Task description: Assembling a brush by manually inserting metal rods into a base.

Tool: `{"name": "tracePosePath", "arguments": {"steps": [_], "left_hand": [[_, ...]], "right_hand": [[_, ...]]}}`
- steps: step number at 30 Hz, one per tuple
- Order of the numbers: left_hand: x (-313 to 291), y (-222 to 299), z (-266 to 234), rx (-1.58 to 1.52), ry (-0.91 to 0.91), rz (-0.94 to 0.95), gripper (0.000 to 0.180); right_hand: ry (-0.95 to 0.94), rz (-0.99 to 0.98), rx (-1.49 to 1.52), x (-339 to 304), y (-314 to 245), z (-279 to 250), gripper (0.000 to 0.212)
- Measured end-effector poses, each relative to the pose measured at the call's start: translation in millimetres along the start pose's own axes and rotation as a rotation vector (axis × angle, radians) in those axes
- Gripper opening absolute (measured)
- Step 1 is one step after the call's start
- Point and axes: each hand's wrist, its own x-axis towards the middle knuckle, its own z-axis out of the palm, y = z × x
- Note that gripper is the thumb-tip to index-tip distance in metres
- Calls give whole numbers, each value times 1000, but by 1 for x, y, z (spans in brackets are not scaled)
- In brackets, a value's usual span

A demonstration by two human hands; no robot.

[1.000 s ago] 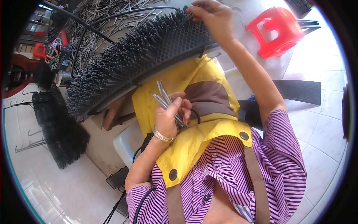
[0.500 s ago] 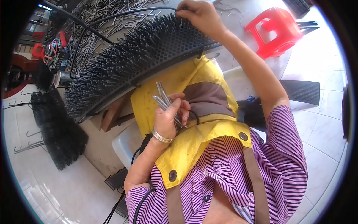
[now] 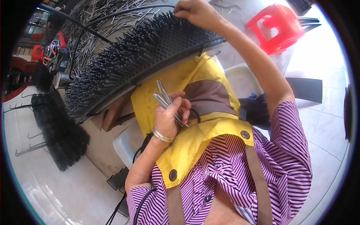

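My left hand point(image 3: 167, 119) is closed around a small bundle of thin silver metal rods point(image 3: 162, 98), held over my lap with their ends pointing away from me. A long black perforated board point(image 3: 165, 58) slants across in front of me, densely filled with upright dark rods point(image 3: 112, 62). At the board's far right end, my right hand point(image 3: 198, 14) is closed in a pinch, its fingertips down among the rods there. Whatever those fingertips hold is too small and hidden to make out.
Many loose silver rods point(image 3: 88, 52) lie heaped behind the board. A black cable point(image 3: 123, 15) arches over them. To the right stands a red plastic stool point(image 3: 277, 30); a dark perforated sheet point(image 3: 305, 90) lies on the tiled floor. Black hooked racks point(image 3: 60, 131) are at left.
My right hand has shifted slightly left and up along the board's far end, still pinched. The left hand and its bundle have hardly moved.
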Motion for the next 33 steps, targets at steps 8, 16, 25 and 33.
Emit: {"name": "tracePosePath", "arguments": {"steps": [8, 16, 25, 33], "left_hand": [[1, -2, -3, -8, -12, 2, 20], [1, -2, -1, 0, -26, -2, 20], [1, -1, 0, 1, -26, -5, 20], [1, -2, -1, -5, -23, 7, 19]], "right_hand": [[-23, 6, -232, 5, -14, 3, 17], [61, -51, -274, 7, 2, 18, 12], [111, -74, -115, -1, 2, 10, 9], [259, -83, -7, -10, 5, 9, 10]]}}
